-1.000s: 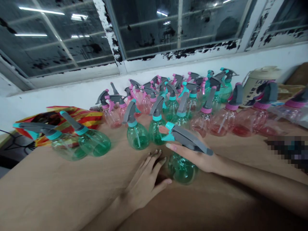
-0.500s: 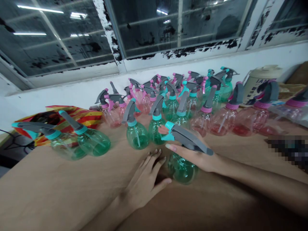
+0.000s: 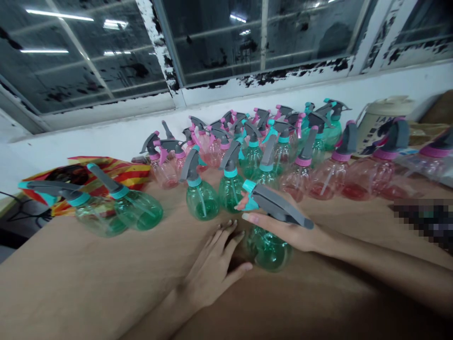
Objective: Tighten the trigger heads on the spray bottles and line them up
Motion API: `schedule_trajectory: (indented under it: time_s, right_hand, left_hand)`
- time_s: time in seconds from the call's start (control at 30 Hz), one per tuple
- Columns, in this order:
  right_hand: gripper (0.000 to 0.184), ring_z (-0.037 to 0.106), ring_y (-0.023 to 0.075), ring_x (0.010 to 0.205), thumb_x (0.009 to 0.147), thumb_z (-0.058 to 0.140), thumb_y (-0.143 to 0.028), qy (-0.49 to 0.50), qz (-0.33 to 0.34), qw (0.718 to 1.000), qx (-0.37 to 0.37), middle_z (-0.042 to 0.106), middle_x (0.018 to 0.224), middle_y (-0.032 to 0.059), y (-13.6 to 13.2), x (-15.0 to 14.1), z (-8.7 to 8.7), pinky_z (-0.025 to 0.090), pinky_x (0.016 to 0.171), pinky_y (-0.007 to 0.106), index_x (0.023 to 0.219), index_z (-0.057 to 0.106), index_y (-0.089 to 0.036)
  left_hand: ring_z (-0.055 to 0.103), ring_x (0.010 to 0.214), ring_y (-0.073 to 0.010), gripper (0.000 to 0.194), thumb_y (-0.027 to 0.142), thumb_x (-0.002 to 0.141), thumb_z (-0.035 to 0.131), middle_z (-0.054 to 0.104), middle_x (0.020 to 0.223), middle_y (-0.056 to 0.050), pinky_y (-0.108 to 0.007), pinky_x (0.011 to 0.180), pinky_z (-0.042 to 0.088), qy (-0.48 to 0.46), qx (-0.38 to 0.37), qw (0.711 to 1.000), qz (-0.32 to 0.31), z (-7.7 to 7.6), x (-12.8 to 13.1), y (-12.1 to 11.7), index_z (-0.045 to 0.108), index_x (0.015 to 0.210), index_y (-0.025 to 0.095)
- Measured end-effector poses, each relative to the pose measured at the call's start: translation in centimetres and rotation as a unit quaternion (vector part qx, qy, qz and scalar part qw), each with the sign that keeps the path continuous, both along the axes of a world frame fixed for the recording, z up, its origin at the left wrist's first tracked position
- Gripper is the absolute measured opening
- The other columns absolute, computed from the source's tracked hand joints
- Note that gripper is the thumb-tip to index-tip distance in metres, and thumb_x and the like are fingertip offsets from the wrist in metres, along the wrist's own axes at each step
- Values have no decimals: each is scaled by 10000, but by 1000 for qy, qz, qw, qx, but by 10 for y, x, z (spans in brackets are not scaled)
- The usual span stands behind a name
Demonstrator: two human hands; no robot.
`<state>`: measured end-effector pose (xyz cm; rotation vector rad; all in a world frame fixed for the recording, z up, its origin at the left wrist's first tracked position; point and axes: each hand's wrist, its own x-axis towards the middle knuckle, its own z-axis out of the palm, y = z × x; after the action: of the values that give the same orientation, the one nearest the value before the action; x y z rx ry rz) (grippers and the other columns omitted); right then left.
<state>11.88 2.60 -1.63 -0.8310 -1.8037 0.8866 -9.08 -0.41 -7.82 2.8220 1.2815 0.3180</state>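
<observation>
My right hand (image 3: 295, 232) is wrapped round the neck of a green spray bottle (image 3: 269, 252) with a grey and turquoise spray head (image 3: 279, 205). Its fingertips curl at the turquoise trigger (image 3: 251, 203), and the nozzle points left. The bottle stands on the wooden table; part of its neck is hidden by the hand. My left hand (image 3: 214, 267) lies on the table just left of this bottle, fingers stretched out and holding nothing. Two upright green spray bottles, one to the left (image 3: 202, 200) and one to the right (image 3: 230, 186), stand just beyond my hands.
Several pink spray bottles (image 3: 323, 179) and more green ones crowd the back of the table (image 3: 88, 288). Two green bottles (image 3: 138, 210) stand at left by a red-and-yellow striped bag (image 3: 130, 172). A cream container (image 3: 380, 123) stands back right, below the windows (image 3: 265, 42).
The fingertips of my right hand have shifted down onto the trigger, which sits slightly nearer the bottle's neck. My left hand has stayed in place.
</observation>
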Motion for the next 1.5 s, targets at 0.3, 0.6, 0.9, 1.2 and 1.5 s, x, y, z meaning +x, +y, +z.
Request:
schedule_trajectory:
  time_s: [0.3, 0.6, 0.9, 1.2, 1.5]
  right_hand:
    - [216, 607, 147, 708, 823, 601, -423, -7, 3, 1000, 9, 659, 805, 2, 0, 2, 2, 486, 642, 285, 888, 648, -222]
    - [446, 623, 197, 777, 801, 634, -414, 15, -21, 999, 38, 649, 816, 3, -1, 3, -2, 511, 711, 351, 1205, 539, -251]
    - [406, 607, 175, 721, 811, 619, -384, 10, -11, 1000, 24, 648, 860, 19, -2, 1, 0, 503, 760, 352, 1182, 584, -224]
    - [285, 579, 168, 703, 835, 593, -379, -4, 3, 999, 31, 626, 841, 16, 0, 3, -1, 506, 677, 333, 1081, 621, -238]
    - [313, 620, 166, 785, 831, 603, -367, 0, 14, 1000, 13, 665, 929, 30, 1, 3, -3, 514, 771, 324, 1110, 632, -229]
  left_hand:
    - [400, 1311, -338, 551, 510, 913, 468, 421, 1434, -148, -555, 1033, 392, 2, -10, 1000, 0, -2, 0, 0, 418, 1345, 171]
    - [386, 1324, -333, 551, 499, 916, 472, 417, 1440, -149, -551, 1043, 389, 15, -8, 1000, -5, 2, 1, 0, 416, 1348, 161]
    - [395, 1315, -359, 570, 507, 910, 477, 422, 1434, -166, -566, 1037, 390, 26, -5, 1000, 1, 3, 1, 0, 432, 1347, 144]
    - [410, 1303, -359, 565, 511, 917, 458, 430, 1427, -172, -565, 1031, 396, 37, -14, 999, 0, 5, 3, 0, 447, 1334, 130]
    - [422, 1298, -346, 558, 513, 907, 479, 442, 1421, -158, -561, 1029, 400, 32, -7, 999, -1, 6, 3, -1, 444, 1329, 149]
